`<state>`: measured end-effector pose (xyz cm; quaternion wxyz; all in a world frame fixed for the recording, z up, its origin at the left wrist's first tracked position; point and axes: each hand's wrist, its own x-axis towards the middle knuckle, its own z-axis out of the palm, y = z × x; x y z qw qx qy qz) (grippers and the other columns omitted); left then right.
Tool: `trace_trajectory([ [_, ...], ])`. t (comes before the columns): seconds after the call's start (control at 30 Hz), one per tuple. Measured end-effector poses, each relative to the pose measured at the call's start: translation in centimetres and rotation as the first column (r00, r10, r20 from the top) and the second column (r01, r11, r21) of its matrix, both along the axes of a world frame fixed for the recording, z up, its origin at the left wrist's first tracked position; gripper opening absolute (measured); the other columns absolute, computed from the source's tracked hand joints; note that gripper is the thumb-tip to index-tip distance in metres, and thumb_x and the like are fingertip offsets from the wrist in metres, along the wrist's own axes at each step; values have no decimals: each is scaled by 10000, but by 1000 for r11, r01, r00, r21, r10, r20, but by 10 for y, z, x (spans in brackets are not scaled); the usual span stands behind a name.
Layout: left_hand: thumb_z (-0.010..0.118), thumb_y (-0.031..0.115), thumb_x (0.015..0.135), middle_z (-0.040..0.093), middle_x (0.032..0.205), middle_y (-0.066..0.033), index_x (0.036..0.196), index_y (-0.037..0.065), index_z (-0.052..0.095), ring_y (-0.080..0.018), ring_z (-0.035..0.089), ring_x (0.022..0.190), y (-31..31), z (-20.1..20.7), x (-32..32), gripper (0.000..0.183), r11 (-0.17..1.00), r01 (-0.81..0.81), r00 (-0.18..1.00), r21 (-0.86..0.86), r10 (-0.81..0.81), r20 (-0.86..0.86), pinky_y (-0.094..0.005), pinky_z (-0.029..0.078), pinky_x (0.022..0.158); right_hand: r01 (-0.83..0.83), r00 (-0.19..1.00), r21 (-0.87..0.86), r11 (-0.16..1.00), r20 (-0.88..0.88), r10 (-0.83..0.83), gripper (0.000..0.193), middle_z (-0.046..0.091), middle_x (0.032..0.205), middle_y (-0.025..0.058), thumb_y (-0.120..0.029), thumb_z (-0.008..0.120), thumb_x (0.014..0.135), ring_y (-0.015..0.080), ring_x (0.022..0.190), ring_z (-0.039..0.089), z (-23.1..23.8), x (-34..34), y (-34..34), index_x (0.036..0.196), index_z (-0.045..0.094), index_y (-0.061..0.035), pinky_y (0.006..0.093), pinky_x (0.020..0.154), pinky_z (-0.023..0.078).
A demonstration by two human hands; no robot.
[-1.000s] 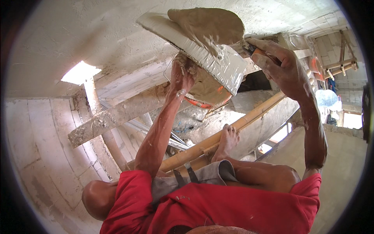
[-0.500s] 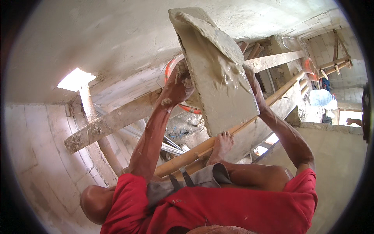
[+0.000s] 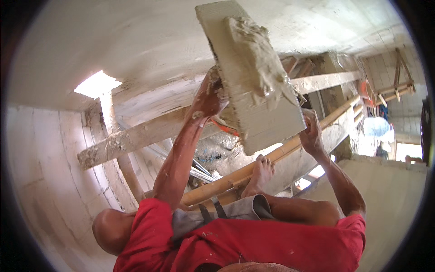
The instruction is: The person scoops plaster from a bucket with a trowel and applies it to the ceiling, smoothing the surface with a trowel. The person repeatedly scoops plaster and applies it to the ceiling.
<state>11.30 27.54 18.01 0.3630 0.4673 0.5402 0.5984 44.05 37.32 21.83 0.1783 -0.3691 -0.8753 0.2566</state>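
Note:
A long rectangular plasterer's hawk (image 3: 272, 131), its edges rough and caked, is held up in front of me, tilted. Wet grey plaster (image 3: 253, 50) lies in a thick heap along its upper and middle part, while its lower end carries only a thin ridged film. My left hand (image 3: 210, 97), smeared with plaster, is closed at the hawk's left side; the grip behind the board is hidden. Beside the lower right edge, my right hand (image 3: 311, 131) is closed in a fist. A small dark, plaster-coated bit shows just above it, but what it grips cannot be made out.
Bamboo poles (image 3: 217, 188) and a wooden plank (image 3: 131, 136) cross beneath me, my bare foot (image 3: 261, 174) against the poles. A plastered surface (image 3: 149, 36) spans the upper view. A post (image 3: 108, 113) stands at left, block wall (image 3: 41, 172) beyond. Debris lies below.
My right hand has come down from behind the hawk's right edge and now shows as a fist. The plaster, earlier a smooth-edged slab, is now a rough heap. The hawk has shifted slightly.

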Motion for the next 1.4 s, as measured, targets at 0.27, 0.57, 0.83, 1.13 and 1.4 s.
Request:
trace_trajectory([
  [0.27,674,102,818,573,1177,-93,1253,-9,459,-172,524,1067,16,16,9,498,920,-176,777,351,-90,623,-327,437,936,180,973,-642,746,229,-37,233,515,593,-11,-281,626,852,52,479,439,11,-53,14,886,626,-50,222,395,307],
  [0.57,541,206,919,572,985,-24,1134,48,531,-84,502,846,-34,-37,-92,267,610,-750,658,254,653,374,-272,441,687,-290,782,-168,942,526,335,300,558,984,137,-218,549,895,203,676,612,-27,-62,44,1127,551,-27,324,584,507],
  [0.83,510,132,922,567,842,-50,1025,15,506,-144,581,695,-102,-137,-231,156,408,-889,456,209,743,491,-293,573,565,-274,868,46,961,442,226,335,534,1066,190,-232,540,907,335,1012,538,10,-91,26,1161,536,-12,416,869,436],
  [1.13,518,86,929,611,1077,-119,1197,-20,493,-160,639,831,-123,-119,-316,289,518,-855,485,14,790,375,-257,589,559,-279,911,111,954,345,226,317,517,1121,198,-159,548,888,371,1087,478,40,-110,3,1148,502,16,450,948,372],
  [1.4,536,305,928,497,1276,-152,1301,31,425,-248,550,1067,-128,38,-325,476,630,-770,588,-101,763,269,-434,508,813,-335,920,183,924,276,278,299,492,1105,211,-185,529,908,398,1043,471,48,-122,4,1131,487,10,465,914,387],
])
